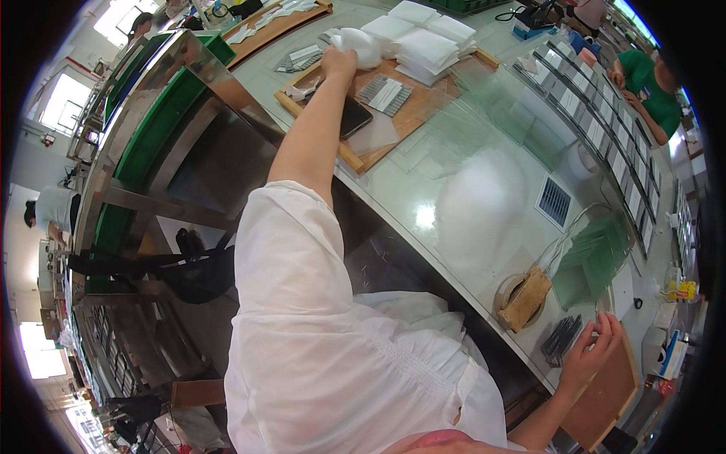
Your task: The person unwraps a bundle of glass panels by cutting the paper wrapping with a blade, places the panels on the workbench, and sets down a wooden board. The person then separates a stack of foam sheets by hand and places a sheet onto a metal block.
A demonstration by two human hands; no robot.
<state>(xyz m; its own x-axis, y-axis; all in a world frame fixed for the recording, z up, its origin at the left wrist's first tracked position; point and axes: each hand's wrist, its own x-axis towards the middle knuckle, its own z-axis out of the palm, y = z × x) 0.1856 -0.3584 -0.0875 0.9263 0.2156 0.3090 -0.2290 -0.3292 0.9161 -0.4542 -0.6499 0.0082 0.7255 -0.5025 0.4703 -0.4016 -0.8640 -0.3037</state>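
Observation:
My left hand [339, 65] reaches to the far side of the table, its fingers closed on a white, soft-looking sheet [358, 48] that bulges up beside stacks of white sheets [423, 38]. Below that wrist, a black phone [354, 118] and a grey striped panel with a white strip [385, 94] lie on a wooden tray [384, 157]. At the lower right, my right hand [594, 349] has its fingers bent and apart. It is beside a bundle of thin dark strips [561, 340]; I see nothing clearly held in it.
A wooden block [525, 300] rests on a round holder near the table's front edge. Beyond it stand greenish glass panes [592, 261] and a small dark gridded panel [553, 202]. Long racks of panels [597, 113] run along the right. A person in green [650, 91] works across the table.

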